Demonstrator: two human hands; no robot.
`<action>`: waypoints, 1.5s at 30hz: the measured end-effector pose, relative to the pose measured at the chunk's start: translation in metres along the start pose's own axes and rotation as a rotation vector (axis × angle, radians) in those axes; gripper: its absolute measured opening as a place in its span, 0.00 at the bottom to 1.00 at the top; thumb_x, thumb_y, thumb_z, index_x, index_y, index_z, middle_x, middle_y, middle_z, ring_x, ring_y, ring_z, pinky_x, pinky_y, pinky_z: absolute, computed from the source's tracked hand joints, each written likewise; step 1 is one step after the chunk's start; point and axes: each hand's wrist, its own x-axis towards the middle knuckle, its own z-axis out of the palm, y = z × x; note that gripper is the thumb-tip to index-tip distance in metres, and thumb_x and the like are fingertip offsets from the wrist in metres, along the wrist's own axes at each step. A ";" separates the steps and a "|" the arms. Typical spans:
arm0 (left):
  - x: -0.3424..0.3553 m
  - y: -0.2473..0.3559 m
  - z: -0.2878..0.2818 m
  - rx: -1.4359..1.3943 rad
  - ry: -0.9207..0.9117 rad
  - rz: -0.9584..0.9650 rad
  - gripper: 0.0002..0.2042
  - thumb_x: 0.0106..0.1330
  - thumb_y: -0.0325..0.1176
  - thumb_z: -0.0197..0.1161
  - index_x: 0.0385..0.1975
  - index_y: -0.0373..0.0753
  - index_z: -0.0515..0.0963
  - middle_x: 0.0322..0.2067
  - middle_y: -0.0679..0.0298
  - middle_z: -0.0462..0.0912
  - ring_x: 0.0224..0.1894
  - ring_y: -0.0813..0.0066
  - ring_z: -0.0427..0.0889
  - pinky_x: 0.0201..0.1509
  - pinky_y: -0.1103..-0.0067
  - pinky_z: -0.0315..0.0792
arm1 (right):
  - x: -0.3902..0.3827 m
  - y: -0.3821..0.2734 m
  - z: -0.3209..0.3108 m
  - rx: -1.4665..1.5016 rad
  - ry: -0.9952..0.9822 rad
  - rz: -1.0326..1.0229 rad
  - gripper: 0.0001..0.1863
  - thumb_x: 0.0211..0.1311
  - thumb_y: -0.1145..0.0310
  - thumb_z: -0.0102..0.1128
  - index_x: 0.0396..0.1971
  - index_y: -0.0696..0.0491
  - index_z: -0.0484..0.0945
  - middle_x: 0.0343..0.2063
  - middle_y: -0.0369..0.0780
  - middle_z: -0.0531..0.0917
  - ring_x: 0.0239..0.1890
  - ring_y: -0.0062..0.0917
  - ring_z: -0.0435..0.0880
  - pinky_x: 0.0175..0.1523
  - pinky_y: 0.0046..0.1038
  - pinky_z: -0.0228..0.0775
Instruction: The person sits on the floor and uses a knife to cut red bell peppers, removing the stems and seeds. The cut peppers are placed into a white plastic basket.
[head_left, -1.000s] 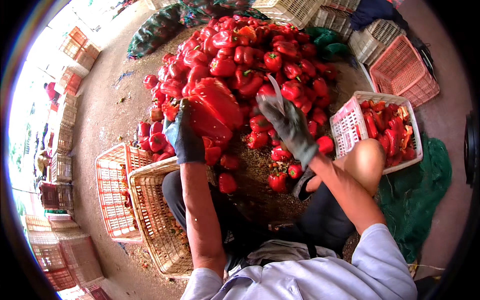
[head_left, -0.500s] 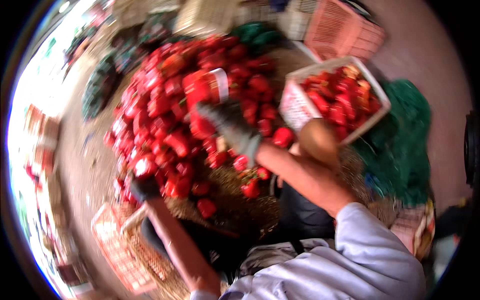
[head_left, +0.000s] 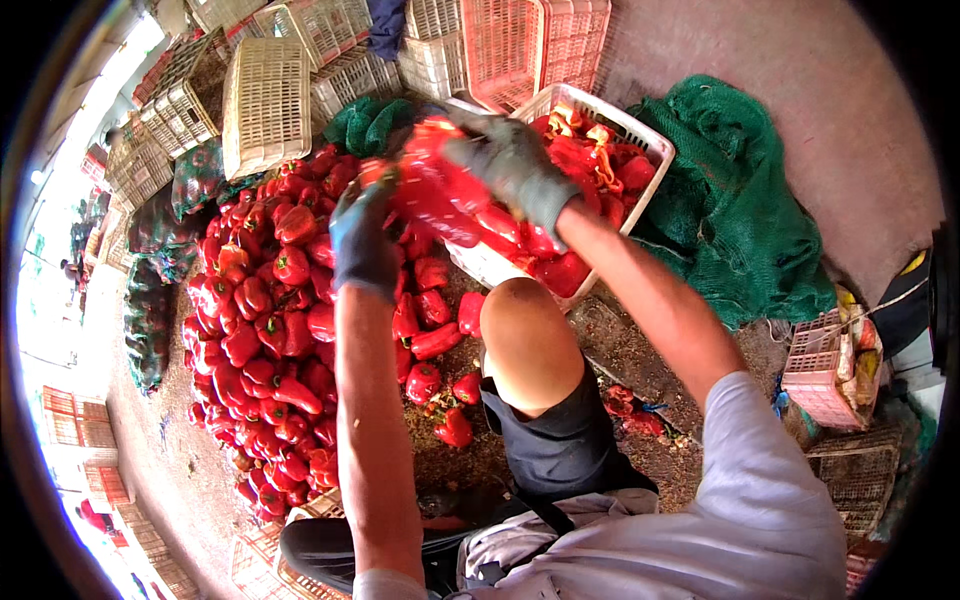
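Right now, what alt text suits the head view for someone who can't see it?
Gloved left hand and right hand are at a blurred red pepper; blur hides how each holds it. A pile of peppers lies to the left, a white crate of peppers and green netting to the right.

Here's the pepper (head_left: 438,188), bright red and chunky, blurred right across, so whole or cut is impossible to tell! It's held between the left hand (head_left: 365,232) and the right hand (head_left: 512,168), seen where the red pile (head_left: 270,345) meets the white crate (head_left: 485,268).
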 end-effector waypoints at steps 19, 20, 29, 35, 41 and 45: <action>-0.119 -0.347 -0.349 0.775 0.527 -0.259 0.20 0.53 0.38 0.77 0.46 0.38 0.85 0.38 0.54 0.89 0.41 0.62 0.87 0.49 0.70 0.79 | -0.035 0.198 0.040 -0.897 -0.198 0.003 0.32 0.64 0.38 0.61 0.56 0.49 0.81 0.42 0.52 0.87 0.41 0.51 0.87 0.44 0.47 0.81; -0.105 -0.337 -0.314 1.123 0.424 -0.271 0.24 0.50 0.41 0.78 0.46 0.38 0.85 0.39 0.49 0.89 0.43 0.54 0.88 0.51 0.66 0.80 | -0.037 0.203 0.033 -0.910 -0.191 0.017 0.32 0.64 0.39 0.61 0.56 0.49 0.81 0.42 0.52 0.87 0.41 0.50 0.87 0.44 0.46 0.81; -0.064 -0.349 -0.237 1.122 0.199 -0.561 0.35 0.39 0.58 0.80 0.45 0.38 0.84 0.44 0.46 0.87 0.48 0.48 0.87 0.53 0.60 0.79 | -0.038 0.200 0.033 -0.929 -0.113 0.006 0.31 0.65 0.39 0.60 0.52 0.51 0.83 0.42 0.51 0.87 0.42 0.48 0.88 0.45 0.44 0.80; -0.066 -0.364 -0.230 0.274 0.318 -0.737 0.29 0.49 0.46 0.80 0.49 0.36 0.84 0.42 0.60 0.89 0.44 0.67 0.87 0.47 0.72 0.80 | -0.037 0.192 0.037 -0.933 -0.111 -0.003 0.32 0.66 0.38 0.59 0.51 0.53 0.83 0.39 0.52 0.87 0.41 0.49 0.87 0.45 0.43 0.80; -0.062 -0.220 -0.252 0.006 0.030 -0.198 0.25 0.59 0.31 0.76 0.57 0.35 0.79 0.49 0.65 0.87 0.48 0.74 0.85 0.54 0.73 0.79 | -0.035 0.208 0.026 -0.674 -0.025 -0.136 0.24 0.75 0.47 0.51 0.53 0.53 0.81 0.44 0.52 0.86 0.41 0.48 0.87 0.45 0.43 0.79; -0.078 -0.109 -0.258 0.060 0.070 0.041 0.32 0.50 0.26 0.82 0.58 0.33 0.77 0.51 0.64 0.86 0.51 0.75 0.84 0.60 0.74 0.78 | -0.023 0.150 0.021 -0.336 0.000 0.004 0.24 0.80 0.50 0.46 0.57 0.52 0.80 0.40 0.44 0.88 0.37 0.32 0.91 0.34 0.33 0.82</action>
